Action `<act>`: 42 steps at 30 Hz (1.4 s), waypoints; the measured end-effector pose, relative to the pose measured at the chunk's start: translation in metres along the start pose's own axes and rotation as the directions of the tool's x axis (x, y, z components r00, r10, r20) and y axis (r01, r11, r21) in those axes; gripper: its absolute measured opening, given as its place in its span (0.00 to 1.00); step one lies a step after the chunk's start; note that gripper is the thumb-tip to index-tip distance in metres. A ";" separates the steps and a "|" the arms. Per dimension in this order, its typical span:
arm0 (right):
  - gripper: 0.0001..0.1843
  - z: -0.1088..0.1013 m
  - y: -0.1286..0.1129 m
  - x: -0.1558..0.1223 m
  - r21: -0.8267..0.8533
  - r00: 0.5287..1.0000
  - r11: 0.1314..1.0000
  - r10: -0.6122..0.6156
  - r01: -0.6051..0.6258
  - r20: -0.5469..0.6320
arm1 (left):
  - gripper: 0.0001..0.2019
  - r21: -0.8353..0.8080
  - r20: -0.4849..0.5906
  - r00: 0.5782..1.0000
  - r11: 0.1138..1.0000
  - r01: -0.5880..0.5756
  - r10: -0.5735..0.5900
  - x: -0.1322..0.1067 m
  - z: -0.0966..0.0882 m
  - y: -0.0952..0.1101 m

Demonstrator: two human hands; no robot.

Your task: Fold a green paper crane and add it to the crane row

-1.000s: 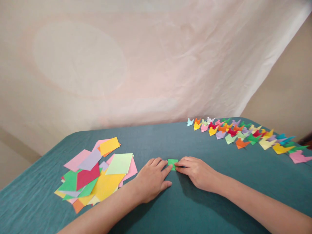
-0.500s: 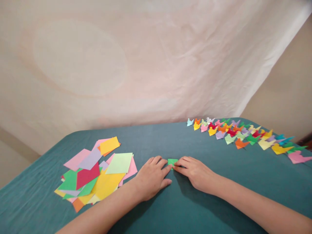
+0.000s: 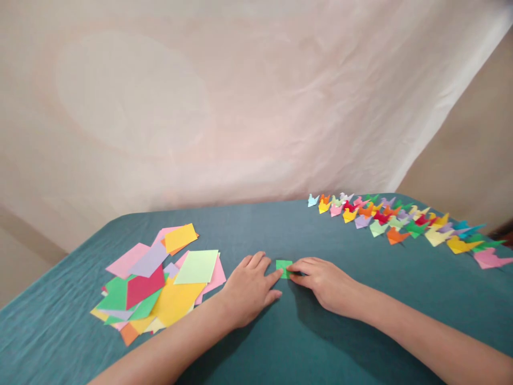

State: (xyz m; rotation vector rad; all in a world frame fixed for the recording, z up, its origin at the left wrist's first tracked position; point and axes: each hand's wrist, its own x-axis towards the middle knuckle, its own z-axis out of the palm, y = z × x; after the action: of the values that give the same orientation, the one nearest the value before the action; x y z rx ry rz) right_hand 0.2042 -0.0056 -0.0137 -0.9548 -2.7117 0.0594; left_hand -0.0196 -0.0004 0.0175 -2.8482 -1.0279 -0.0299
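Observation:
A small folded green paper [image 3: 284, 267] lies flat on the teal tablecloth [image 3: 248, 230] near the middle front. My left hand [image 3: 250, 289] rests palm down, fingers stretched out, with its index fingertip touching the paper's left lower edge. On the other side, my right hand [image 3: 324, 282] lies with fingers curled together and pressed on the paper's right edge. Most of the paper shows between the two hands.
A loose pile of coloured paper squares [image 3: 158, 280] lies at the left. Several folded paper birds [image 3: 395, 220] in many colours stand in rows at the back right. A pale cloth backdrop [image 3: 224, 107] hangs behind the table.
My left hand's fingers have slid slightly away from me. The green paper and my right hand stay in nearly the same place.

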 end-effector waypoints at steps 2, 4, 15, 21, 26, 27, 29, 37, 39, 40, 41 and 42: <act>0.15 0.000 0.000 0.000 -0.004 1.000 1.000 0.007 -0.007 0.010 | 0.19 0.004 -0.009 1.000 1.000 0.004 -0.004 0.000 0.000 0.000; 0.15 -0.001 0.000 0.000 -0.007 1.000 1.000 0.014 -0.013 0.020 | 0.18 0.004 -0.012 1.000 1.000 0.004 -0.004 0.000 0.000 -0.001; 0.16 -0.007 -0.003 -0.001 0.020 0.998 0.999 0.026 -0.027 0.056 | 0.17 -0.015 0.008 1.000 1.000 0.006 -0.006 -0.001 -0.004 -0.004; 0.16 -0.007 -0.001 -0.003 0.053 1.000 0.998 0.017 -0.018 0.024 | 0.16 0.008 -0.016 1.000 1.000 -0.015 0.015 0.001 0.001 -0.003; 0.14 0.005 0.008 -0.003 0.075 0.995 0.997 -0.026 0.034 -0.100 | 0.15 0.002 -0.048 0.998 0.999 -0.051 0.051 0.004 0.005 -0.002; 0.14 0.009 0.010 -0.003 0.078 0.989 0.995 -0.043 0.055 -0.142 | 0.15 -0.003 -0.050 0.997 0.998 -0.057 0.057 0.005 0.005 -0.002; 0.13 0.014 0.012 -0.002 0.077 0.977 0.994 -0.067 0.084 -0.201 | 0.14 -0.016 -0.054 0.997 0.998 -0.064 0.063 0.006 0.004 -0.002; 0.14 0.019 0.009 0.002 0.094 0.977 0.995 -0.001 0.021 -0.215 | 0.11 -0.084 -0.130 0.985 0.988 -0.128 0.116 0.011 0.009 -0.007; 0.14 0.018 0.008 0.002 0.086 0.981 0.996 0.005 0.012 -0.195 | 0.11 -0.092 -0.149 0.980 0.985 -0.144 0.130 0.013 0.011 -0.008; 0.14 0.017 0.008 0.003 0.081 0.984 0.997 0.010 0.005 -0.179 | 0.11 -0.095 -0.153 0.979 0.984 -0.150 0.134 0.013 0.012 -0.008; 0.14 0.017 0.007 0.003 0.076 0.987 0.997 0.017 -0.005 -0.163 | 0.12 -0.097 -0.152 0.979 0.983 -0.153 0.137 0.013 0.012 -0.008; 0.14 0.016 0.007 0.002 0.072 0.989 0.997 0.024 -0.013 -0.146 | 0.11 -0.099 -0.149 0.979 0.983 -0.155 0.139 0.014 0.012 -0.008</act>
State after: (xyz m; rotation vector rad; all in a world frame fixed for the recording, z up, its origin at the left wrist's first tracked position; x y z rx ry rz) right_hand 0.2021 0.0018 -0.0297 -0.9258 -2.5489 0.0844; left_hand -0.0148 0.0160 0.0072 -2.9616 -0.8100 -0.2800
